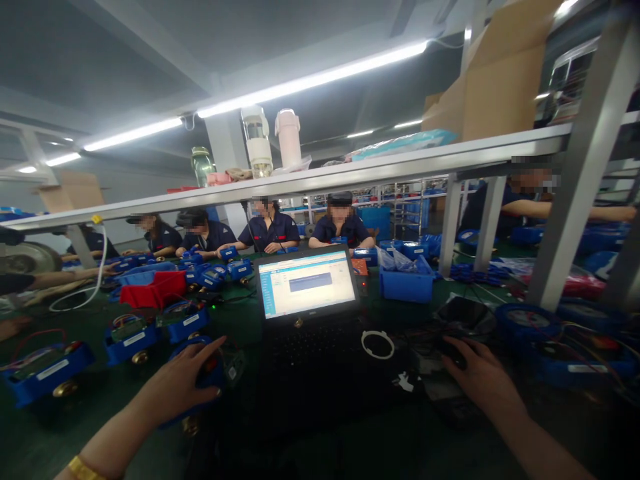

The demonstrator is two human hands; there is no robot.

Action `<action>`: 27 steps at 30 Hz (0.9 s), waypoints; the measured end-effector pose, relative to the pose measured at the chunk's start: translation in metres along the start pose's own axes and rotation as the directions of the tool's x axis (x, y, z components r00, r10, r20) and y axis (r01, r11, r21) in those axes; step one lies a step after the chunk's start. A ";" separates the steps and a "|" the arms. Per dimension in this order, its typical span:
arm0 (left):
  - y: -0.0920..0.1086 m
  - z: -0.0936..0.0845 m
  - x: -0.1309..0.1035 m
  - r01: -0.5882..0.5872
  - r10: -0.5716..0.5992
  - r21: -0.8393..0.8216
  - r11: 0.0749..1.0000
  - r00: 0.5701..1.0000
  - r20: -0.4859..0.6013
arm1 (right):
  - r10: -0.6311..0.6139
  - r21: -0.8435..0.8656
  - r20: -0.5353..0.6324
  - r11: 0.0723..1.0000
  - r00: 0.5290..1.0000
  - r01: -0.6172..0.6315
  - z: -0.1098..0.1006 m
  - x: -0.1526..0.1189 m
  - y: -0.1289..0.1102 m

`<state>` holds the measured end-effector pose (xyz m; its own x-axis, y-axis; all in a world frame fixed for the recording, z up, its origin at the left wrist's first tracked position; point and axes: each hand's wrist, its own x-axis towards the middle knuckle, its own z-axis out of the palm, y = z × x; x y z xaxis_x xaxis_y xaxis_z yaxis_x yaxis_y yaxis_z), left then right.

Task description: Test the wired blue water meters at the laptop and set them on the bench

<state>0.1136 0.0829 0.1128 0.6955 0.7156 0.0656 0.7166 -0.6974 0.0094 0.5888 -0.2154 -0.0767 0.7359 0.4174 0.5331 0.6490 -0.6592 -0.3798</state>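
My left hand [185, 380] lies over a blue water meter [212, 368] with a brass pipe fitting at its lower end. Thumb and forefinger reach round its right side; the palm covers much of the housing. My right hand [480, 373] curves over a dark computer mouse [454, 353] on the right. Between both hands stands an open black laptop [307, 360], its lit screen [307, 283] showing a page with a blue box in the middle. A small pale square piece [233, 368] lies beside the left fingers.
A white ring [378, 345] and white scraps [406, 381] lie on the laptop's right side. More blue meters with wires [133, 339] stand at left and right [565, 360]. Behind are a red bin [153, 290], a blue bin [406, 283], a shelf [310, 179] and several co-workers.
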 end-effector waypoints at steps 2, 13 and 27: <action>0.009 -0.006 0.001 0.025 -0.028 0.063 0.998 0.999 0.037 | -0.014 0.020 0.002 1.000 1.000 0.014 0.001 0.000 0.001; 0.063 -0.015 0.014 -0.167 0.098 0.355 0.920 0.974 0.203 | -0.082 0.103 0.016 0.991 0.997 0.080 0.001 0.002 0.002; 0.065 -0.009 0.034 -0.133 0.035 0.393 0.910 0.969 0.246 | -0.064 0.096 0.025 0.993 0.998 0.061 -0.001 0.002 0.002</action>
<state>0.1830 0.0618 0.1250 0.7119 0.6783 -0.1817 0.5799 -0.7138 -0.3928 0.5909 -0.2164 -0.0756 0.6976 0.4745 0.5369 0.7084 -0.5691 -0.4174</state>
